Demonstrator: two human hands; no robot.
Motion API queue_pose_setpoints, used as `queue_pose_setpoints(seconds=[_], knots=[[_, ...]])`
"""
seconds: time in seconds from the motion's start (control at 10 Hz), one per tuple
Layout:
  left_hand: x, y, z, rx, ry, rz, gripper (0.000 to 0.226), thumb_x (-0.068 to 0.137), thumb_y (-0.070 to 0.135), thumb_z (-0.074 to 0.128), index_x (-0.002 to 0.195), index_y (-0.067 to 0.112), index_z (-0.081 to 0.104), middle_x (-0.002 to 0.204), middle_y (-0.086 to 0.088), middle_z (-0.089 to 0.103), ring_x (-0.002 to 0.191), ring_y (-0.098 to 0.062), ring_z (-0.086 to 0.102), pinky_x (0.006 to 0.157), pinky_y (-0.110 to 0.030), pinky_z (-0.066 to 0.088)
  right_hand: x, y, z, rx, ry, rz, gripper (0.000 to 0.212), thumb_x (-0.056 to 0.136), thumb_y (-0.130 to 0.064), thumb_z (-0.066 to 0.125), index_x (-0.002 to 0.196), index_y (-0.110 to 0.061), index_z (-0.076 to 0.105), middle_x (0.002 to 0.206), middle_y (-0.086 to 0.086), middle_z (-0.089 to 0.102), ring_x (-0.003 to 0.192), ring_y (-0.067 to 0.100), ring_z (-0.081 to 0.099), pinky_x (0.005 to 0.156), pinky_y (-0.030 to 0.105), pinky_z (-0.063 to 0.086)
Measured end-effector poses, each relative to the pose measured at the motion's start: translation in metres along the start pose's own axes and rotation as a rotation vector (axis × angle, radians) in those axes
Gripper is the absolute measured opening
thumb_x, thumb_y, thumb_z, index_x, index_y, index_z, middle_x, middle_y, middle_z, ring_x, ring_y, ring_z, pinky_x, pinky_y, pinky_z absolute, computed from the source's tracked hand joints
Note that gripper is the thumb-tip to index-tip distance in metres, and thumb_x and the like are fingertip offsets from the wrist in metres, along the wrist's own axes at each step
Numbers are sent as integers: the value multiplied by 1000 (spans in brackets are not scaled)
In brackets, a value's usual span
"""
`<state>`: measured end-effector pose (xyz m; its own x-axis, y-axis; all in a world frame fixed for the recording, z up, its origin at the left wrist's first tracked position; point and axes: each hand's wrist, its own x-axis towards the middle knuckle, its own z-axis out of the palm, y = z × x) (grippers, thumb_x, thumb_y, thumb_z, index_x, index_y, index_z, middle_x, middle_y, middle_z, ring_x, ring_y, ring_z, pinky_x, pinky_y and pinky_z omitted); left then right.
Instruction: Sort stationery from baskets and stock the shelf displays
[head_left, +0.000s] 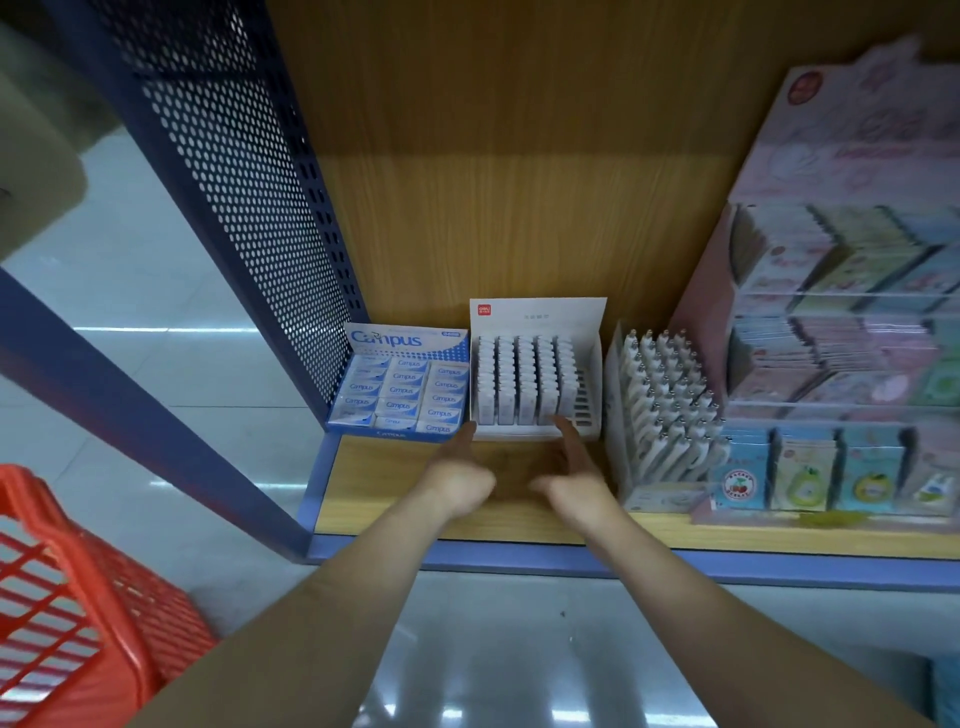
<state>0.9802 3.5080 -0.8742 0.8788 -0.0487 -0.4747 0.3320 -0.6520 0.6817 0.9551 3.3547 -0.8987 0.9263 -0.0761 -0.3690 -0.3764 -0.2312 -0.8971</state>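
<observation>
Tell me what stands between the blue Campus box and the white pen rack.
Head view: a white display box of small white items stands between the Campus box and the pen rack.

Dim warm shelf (467, 499), white glare streaks on glossy floor (208, 332), blurred edges, wide-angle bending

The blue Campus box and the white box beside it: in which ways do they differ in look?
The Campus box is blue with large lettering; the white box is plain with a small red logo. The Campus box holds flat packs in three columns; the white box holds upright pieces in five rows, with empty slots at right. Both are open display boxes with raised back flaps.
</observation>
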Motion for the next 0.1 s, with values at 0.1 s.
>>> queue_pose_setpoints(seconds=[0.1], knots=[[-13, 3, -12, -36, 94, 27, 61, 86, -1, 53, 143, 17, 41, 144, -3, 47, 125, -24, 50, 87, -24, 46, -16, -1, -2, -44, 0, 32, 88, 83, -10, 71, 152, -35, 22, 154, 4, 34, 126, 17, 44, 100, 33, 44]])
